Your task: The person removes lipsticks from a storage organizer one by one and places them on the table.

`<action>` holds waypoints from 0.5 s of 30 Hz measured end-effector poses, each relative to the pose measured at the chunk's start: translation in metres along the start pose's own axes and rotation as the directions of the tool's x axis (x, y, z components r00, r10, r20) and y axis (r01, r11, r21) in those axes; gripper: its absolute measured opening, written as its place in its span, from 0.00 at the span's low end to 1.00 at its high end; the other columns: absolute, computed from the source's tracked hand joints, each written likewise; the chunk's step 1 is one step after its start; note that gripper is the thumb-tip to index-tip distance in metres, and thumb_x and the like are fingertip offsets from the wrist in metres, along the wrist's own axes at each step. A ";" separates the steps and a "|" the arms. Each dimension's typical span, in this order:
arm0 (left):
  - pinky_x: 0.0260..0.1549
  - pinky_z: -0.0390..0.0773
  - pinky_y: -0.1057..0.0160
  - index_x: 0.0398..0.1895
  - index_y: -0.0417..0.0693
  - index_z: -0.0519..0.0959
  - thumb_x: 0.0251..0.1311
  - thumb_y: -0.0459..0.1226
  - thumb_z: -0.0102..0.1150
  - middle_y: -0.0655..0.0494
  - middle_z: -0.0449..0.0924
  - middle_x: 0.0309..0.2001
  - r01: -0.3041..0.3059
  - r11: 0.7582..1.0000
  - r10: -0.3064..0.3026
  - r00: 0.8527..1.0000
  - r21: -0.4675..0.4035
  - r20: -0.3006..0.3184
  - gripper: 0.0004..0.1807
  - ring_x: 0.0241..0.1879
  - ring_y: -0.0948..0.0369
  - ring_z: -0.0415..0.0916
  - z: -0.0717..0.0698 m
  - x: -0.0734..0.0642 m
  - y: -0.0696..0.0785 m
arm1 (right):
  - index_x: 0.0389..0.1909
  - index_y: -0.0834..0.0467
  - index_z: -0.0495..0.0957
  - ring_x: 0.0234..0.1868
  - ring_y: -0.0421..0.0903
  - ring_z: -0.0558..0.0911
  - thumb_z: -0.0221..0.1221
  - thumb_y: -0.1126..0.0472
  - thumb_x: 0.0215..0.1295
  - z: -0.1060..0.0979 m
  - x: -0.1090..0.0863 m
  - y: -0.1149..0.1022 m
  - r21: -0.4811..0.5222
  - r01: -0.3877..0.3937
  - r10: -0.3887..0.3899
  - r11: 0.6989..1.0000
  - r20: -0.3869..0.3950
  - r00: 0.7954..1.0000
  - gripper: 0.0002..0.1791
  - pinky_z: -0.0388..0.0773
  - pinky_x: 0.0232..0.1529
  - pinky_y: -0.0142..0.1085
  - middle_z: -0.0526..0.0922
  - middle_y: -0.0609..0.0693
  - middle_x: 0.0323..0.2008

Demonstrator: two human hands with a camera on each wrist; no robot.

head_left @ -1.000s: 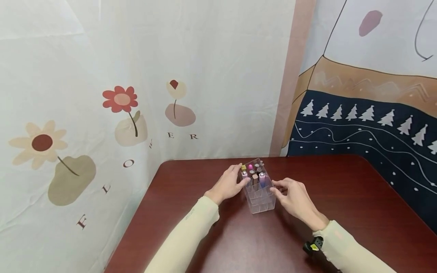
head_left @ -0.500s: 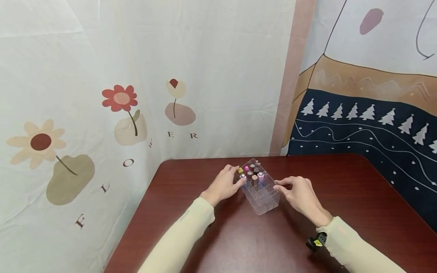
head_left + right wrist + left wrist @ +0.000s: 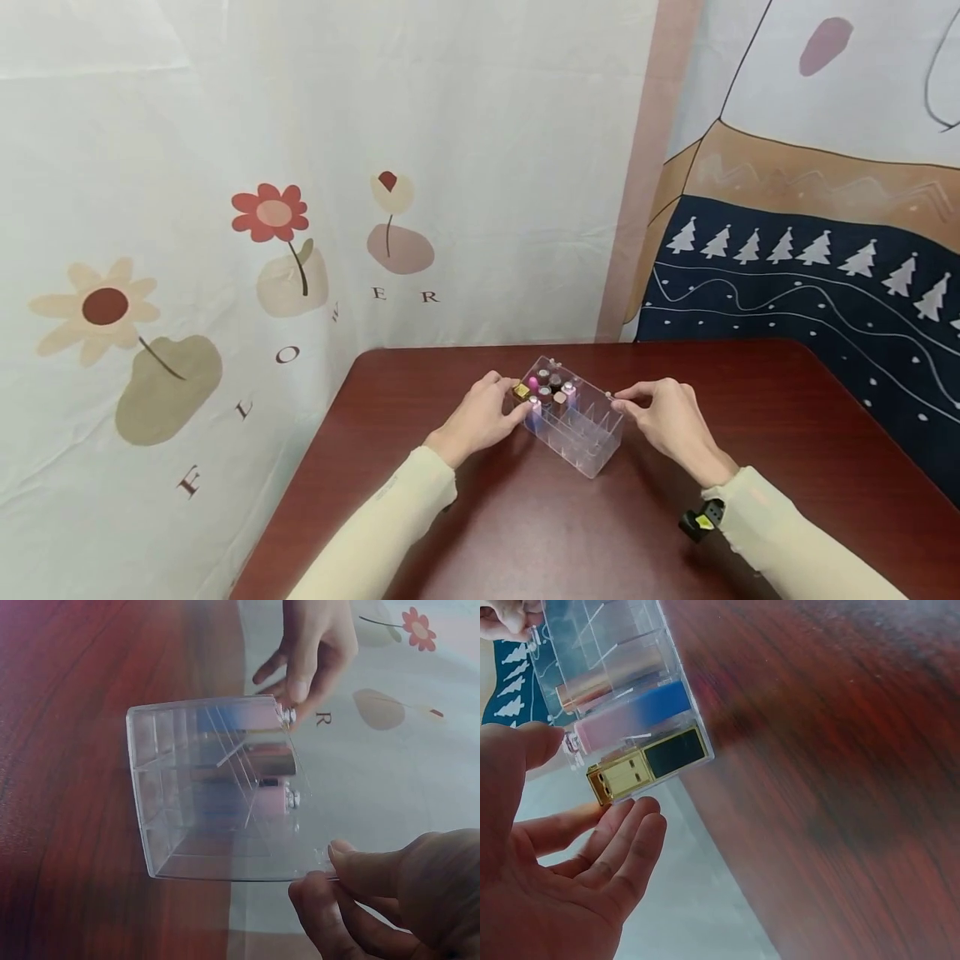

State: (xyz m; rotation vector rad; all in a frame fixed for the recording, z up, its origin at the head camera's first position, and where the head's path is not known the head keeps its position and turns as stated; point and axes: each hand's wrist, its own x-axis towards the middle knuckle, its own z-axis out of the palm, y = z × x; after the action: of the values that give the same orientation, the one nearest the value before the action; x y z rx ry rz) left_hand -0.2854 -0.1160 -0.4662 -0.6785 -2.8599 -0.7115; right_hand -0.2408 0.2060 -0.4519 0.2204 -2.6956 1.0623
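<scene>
A clear plastic lipstick organizer [image 3: 577,437] stands on the table, angled, with lipsticks grouped in its far-left compartments. Among them are a gold-capped lipstick [image 3: 645,763], a pink-and-blue lipstick [image 3: 634,718] and a rose-gold one [image 3: 615,681]. My left hand [image 3: 480,417] holds the organizer's left corner, thumb on the near side and index finger by the gold-capped lipstick; its other fingers extend free. At the right, my right hand [image 3: 671,421] pinches the upper corner of the organizer between thumb and index finger, seen closely in the right wrist view.
The reddish-brown wooden table [image 3: 525,533] ends at a back edge just behind the organizer. A white curtain with printed flowers [image 3: 487,167] hangs behind, and a dark blue cloth with white trees [image 3: 787,283] hangs at the right.
The organizer has turned on the table, its near end swinging right and its far end left. My left hand has come nearer and leftward; my right hand has shifted slightly right with its corner.
</scene>
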 end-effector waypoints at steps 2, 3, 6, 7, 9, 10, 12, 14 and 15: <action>0.51 0.88 0.58 0.71 0.36 0.87 0.80 0.50 0.73 0.48 0.85 0.49 0.004 1.000 -0.004 1.000 -0.006 0.003 0.30 0.46 0.58 0.80 0.000 -0.004 0.000 | 0.50 0.57 0.98 0.27 0.46 0.77 0.78 0.60 0.75 0.000 0.001 0.001 -0.007 -0.003 0.003 1.000 -0.004 1.000 0.08 0.72 0.23 0.35 0.98 0.56 0.41; 0.52 0.89 0.57 0.71 0.37 0.87 0.79 0.50 0.75 0.48 0.85 0.49 0.004 1.000 -0.004 1.000 -0.009 0.003 0.30 0.47 0.57 0.81 0.000 -0.006 -0.001 | 0.50 0.57 0.98 0.27 0.46 0.76 0.78 0.60 0.75 0.000 0.002 0.002 -0.011 -0.002 0.002 1.000 -0.007 1.000 0.08 0.72 0.24 0.35 0.98 0.56 0.40; 0.53 0.90 0.57 0.71 0.36 0.88 0.75 0.50 0.79 0.49 0.86 0.48 -0.001 1.000 0.001 1.000 -0.026 0.005 0.32 0.48 0.55 0.85 0.000 -0.011 -0.001 | 0.49 0.57 0.98 0.29 0.46 0.75 0.77 0.61 0.76 0.000 0.006 0.004 -0.022 0.009 -0.009 1.000 -0.014 1.000 0.07 0.70 0.25 0.36 0.97 0.54 0.36; 0.53 0.90 0.57 0.71 0.36 0.88 0.73 0.49 0.81 0.49 0.87 0.48 -0.004 0.999 0.004 1.000 -0.034 0.007 0.32 0.48 0.54 0.86 0.000 -0.012 -0.002 | 0.49 0.57 0.98 0.29 0.47 0.75 0.76 0.61 0.76 0.000 0.007 0.005 -0.022 0.013 -0.014 1.000 -0.013 1.000 0.07 0.70 0.25 0.36 0.97 0.54 0.35; 0.51 0.91 0.58 0.69 0.36 0.88 0.70 0.48 0.84 0.49 0.87 0.47 -0.013 0.999 0.013 1.000 -0.043 0.010 0.33 0.48 0.53 0.88 -0.001 -0.015 -0.002 | 0.50 0.58 0.97 0.30 0.47 0.75 0.75 0.62 0.78 0.001 0.009 0.005 -0.017 0.024 -0.024 1.000 -0.005 1.000 0.07 0.69 0.24 0.36 0.97 0.55 0.38; 0.50 0.91 0.58 0.68 0.36 0.89 0.69 0.46 0.86 0.49 0.88 0.46 -0.017 0.999 0.018 1.000 -0.047 0.010 0.32 0.47 0.52 0.88 -0.002 -0.016 -0.002 | 0.50 0.58 0.97 0.30 0.47 0.75 0.75 0.62 0.78 0.001 0.011 0.006 -0.015 0.030 -0.030 0.999 -0.001 1.000 0.07 0.69 0.23 0.36 0.97 0.56 0.39; 0.49 0.92 0.59 0.66 0.37 0.89 0.66 0.43 0.87 0.48 0.89 0.45 -0.024 0.998 0.025 1.000 -0.054 0.009 0.30 0.47 0.51 0.90 -0.004 -0.018 -0.001 | 0.51 0.59 0.97 0.30 0.48 0.75 0.74 0.63 0.79 0.002 0.014 0.007 -0.010 0.035 -0.035 0.999 0.008 0.999 0.07 0.69 0.23 0.36 0.97 0.58 0.41; 0.49 0.93 0.59 0.62 0.38 0.90 0.66 0.41 0.88 0.48 0.91 0.44 -0.034 0.998 0.034 0.999 -0.057 0.003 0.27 0.46 0.51 0.91 -0.004 -0.019 -0.001 | 0.53 0.59 0.96 0.31 0.48 0.76 0.73 0.63 0.80 0.002 0.018 0.008 -0.007 0.043 -0.042 0.999 0.017 0.999 0.08 0.69 0.23 0.36 0.97 0.59 0.44; 0.49 0.94 0.59 0.60 0.38 0.91 0.66 0.40 0.88 0.48 0.92 0.44 -0.035 0.997 0.036 0.999 -0.062 0.000 0.25 0.45 0.52 0.92 -0.005 -0.020 -0.001 | 0.53 0.59 0.96 0.32 0.48 0.76 0.73 0.63 0.80 0.002 0.020 0.009 -0.009 0.047 -0.047 0.999 0.021 0.999 0.08 0.70 0.24 0.36 0.97 0.60 0.44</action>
State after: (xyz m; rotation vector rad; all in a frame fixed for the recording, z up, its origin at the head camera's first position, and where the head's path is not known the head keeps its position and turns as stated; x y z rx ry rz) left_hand -0.2684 -0.1273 -0.4667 -0.7362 -2.8296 -0.7981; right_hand -0.2622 0.2096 -0.4537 0.2931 -2.6995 1.0395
